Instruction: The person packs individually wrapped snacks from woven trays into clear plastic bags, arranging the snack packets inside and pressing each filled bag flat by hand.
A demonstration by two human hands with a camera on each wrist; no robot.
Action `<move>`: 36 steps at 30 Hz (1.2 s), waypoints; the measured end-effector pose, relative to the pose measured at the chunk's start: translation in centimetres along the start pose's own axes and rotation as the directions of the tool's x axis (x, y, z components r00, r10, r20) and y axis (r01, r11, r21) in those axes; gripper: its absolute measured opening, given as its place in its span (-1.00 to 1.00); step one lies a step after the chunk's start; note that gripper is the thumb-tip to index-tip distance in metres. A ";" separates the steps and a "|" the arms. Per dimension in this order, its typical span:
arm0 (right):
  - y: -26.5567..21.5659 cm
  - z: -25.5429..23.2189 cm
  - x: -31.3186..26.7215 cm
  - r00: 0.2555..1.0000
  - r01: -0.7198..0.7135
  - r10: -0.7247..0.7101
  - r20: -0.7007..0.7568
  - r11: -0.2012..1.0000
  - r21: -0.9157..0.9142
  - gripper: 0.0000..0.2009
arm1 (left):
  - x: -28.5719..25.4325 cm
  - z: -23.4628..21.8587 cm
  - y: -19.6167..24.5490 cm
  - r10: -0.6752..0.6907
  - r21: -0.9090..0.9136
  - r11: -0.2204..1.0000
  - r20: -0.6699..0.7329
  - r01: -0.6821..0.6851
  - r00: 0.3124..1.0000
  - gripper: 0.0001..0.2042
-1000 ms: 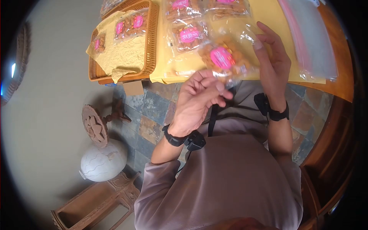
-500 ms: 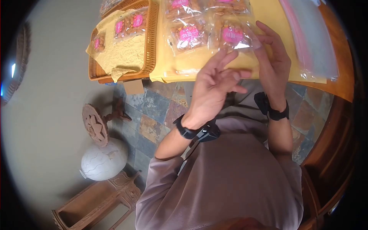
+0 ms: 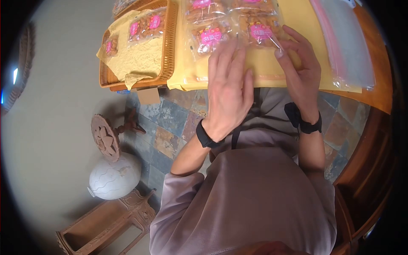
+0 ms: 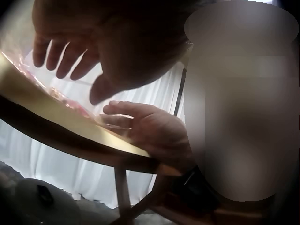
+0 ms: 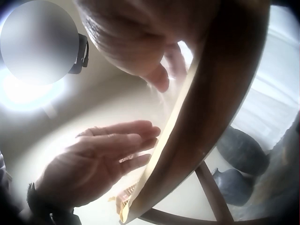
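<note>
In the head view, several snack packs with pink labels, among them a lower left pack (image 3: pixel 211 37) and a lower right pack (image 3: pixel 260 33), lie in two rows under clear plastic (image 3: pixel 263 63). My left hand (image 3: pixel 228 91) is palm down with straight fingers over the plastic's near part, fingertips by the lower left pack; contact is unclear. My right hand (image 3: pixel 302 66) pinches the plastic's edge between thumb and fingers, right of the lower right pack. The left wrist view shows my left hand (image 4: pixel 126 47) with spread fingers above the right hand (image 4: pixel 159 133).
A wicker basket (image 3: pixel 169 51) lined with yellow paper holds a few packs at the left. Flat clear bags with pink edges (image 3: pixel 340 42) lie at the right of the yellow-covered table (image 3: pixel 297 15). A white round vase (image 3: pixel 114 176) and carved wooden furniture (image 3: pixel 91 227) stand lower left.
My left hand has let go of a pack, which now lies in the lower row at the right, then turned palm down and moved slightly left. The right hand has hardly moved.
</note>
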State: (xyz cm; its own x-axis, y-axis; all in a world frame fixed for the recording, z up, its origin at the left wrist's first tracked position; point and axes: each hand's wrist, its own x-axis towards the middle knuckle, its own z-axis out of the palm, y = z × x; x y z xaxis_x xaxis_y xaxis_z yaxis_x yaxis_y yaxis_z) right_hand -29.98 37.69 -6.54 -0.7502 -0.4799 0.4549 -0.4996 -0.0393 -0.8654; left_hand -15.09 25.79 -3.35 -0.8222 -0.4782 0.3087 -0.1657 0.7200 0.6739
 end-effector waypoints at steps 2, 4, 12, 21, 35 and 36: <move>-0.3 0.3 0.0 0.999 0.030 -0.029 0.016 0.997 -0.075 -0.80 | 0.5 0.2 -1.0 0.145 0.300 0.944 -0.001 -0.138 0.989 -0.32; -0.4 0.4 0.0 0.996 0.075 -0.066 0.053 0.980 -0.184 -0.78 | 0.7 0.2 -1.5 0.118 0.364 0.924 0.008 -0.113 0.993 -0.27; -0.5 0.6 0.0 0.995 0.089 -0.075 0.067 0.966 -0.243 -0.77 | 1.9 -0.3 -2.5 0.102 0.461 0.880 0.062 -0.119 0.993 -0.13; -0.5 0.7 -0.2 0.996 0.070 -0.053 0.072 0.967 -0.246 -0.74 | 3.4 -1.5 -4.7 0.135 0.513 0.840 0.118 -0.177 0.984 0.02; -0.4 0.8 -0.2 0.997 0.071 -0.060 0.056 0.970 -0.233 -0.71 | 3.9 0.7 -2.8 0.291 0.371 0.861 0.201 -0.348 0.935 0.04; -0.5 0.7 -0.2 0.996 0.079 -0.066 0.059 0.965 -0.252 -0.71 | 3.9 0.7 -2.8 0.287 0.380 0.860 0.193 -0.341 0.939 0.04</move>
State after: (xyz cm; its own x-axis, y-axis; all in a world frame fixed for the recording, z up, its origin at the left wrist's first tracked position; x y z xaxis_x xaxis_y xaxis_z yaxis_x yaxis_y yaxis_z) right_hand -29.28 37.19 -6.30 -0.6884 -0.5275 0.4978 -0.6503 0.1448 -0.7458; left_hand -18.23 22.26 -4.47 -0.9240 -0.1457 0.3536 -0.0693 0.9731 0.2198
